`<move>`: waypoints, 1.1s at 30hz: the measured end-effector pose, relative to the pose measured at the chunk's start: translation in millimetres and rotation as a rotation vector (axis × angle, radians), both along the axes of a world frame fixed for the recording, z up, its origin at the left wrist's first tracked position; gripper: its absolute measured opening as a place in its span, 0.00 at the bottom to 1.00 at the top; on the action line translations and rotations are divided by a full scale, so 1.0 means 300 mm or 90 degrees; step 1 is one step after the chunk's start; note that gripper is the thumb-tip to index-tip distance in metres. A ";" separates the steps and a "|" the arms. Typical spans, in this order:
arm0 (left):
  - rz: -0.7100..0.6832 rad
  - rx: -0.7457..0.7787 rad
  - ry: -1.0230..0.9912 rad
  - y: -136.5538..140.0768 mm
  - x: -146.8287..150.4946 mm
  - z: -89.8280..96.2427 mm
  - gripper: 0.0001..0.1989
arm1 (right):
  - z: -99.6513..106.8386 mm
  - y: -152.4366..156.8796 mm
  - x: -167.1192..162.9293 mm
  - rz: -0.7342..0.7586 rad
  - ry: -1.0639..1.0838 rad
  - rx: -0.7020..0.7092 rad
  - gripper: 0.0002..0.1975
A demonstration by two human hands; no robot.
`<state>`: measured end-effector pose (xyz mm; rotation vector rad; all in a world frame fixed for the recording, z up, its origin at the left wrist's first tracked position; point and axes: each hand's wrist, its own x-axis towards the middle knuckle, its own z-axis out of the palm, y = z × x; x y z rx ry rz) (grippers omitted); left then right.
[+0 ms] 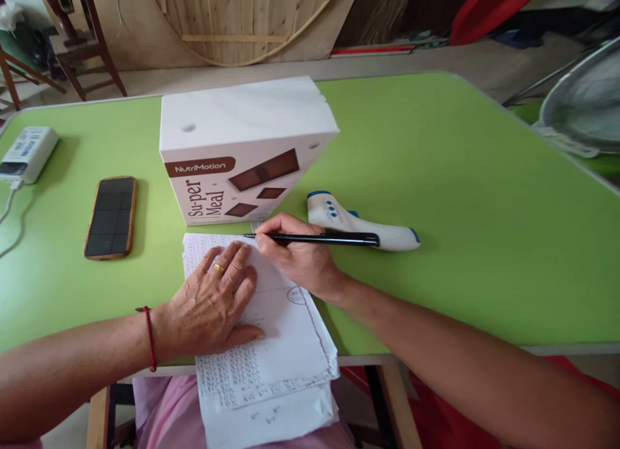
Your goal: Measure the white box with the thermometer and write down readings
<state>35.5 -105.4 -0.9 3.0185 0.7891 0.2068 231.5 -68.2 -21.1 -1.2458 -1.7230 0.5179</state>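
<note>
My right hand [303, 258] is closed around a black pen [334, 238], its tip at the top edge of a sheet of paper [283, 333]. The sheet carries rows of small handwriting and a circled mark, and lies on further written sheets that hang over the table's near edge. My left hand [217, 300] rests flat on the paper with its fingers stretched out, a ring on one finger. Just beyond the paper stands a white NutriMotion box [249, 119]. A white and blue infrared thermometer [361, 223] lies behind the pen, to the right.
On the green table [460, 197], a smartphone [111, 216] lies left of the box. Farther left is a white power bank [29, 153] with a cable plugged in. A wooden chair [84, 48] and a round wooden board [242, 16] stand beyond the table.
</note>
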 end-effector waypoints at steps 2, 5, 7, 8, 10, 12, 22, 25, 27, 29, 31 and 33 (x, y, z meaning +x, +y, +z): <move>-0.001 0.004 -0.005 -0.002 0.000 0.000 0.35 | -0.001 0.000 0.000 0.002 0.002 0.004 0.04; -0.001 0.008 -0.007 -0.002 0.000 0.000 0.35 | -0.002 0.000 -0.001 0.008 0.008 0.014 0.04; 0.001 0.007 -0.002 -0.001 0.000 0.000 0.35 | -0.001 0.000 -0.002 0.010 0.010 0.019 0.04; 0.001 0.006 0.000 -0.001 0.000 0.000 0.35 | -0.001 0.001 -0.002 0.010 0.009 0.022 0.04; 0.002 0.001 0.003 0.000 0.000 0.001 0.35 | 0.000 0.001 -0.002 0.009 0.006 0.025 0.04; 0.000 -0.001 0.004 0.000 0.001 0.002 0.36 | 0.001 0.001 -0.002 0.009 0.004 0.028 0.04; -0.005 0.008 -0.014 0.001 0.000 -0.001 0.35 | 0.007 0.001 0.000 0.015 0.001 0.008 0.05; -0.006 -0.007 -0.022 0.001 0.000 0.001 0.35 | 0.009 0.000 0.000 0.018 -0.001 0.005 0.05; -0.005 -0.022 -0.020 0.002 0.001 0.003 0.34 | 0.011 0.000 0.001 0.022 -0.005 0.000 0.05; 0.000 -0.037 -0.016 0.002 0.002 0.003 0.33 | 0.012 0.000 0.003 0.024 -0.006 0.003 0.05; 0.005 -0.046 -0.014 0.001 0.002 0.002 0.33 | 0.012 0.000 0.004 0.025 -0.005 0.012 0.05; 0.006 -0.043 -0.015 0.000 0.001 0.000 0.34 | 0.012 0.000 0.004 0.021 -0.007 0.020 0.05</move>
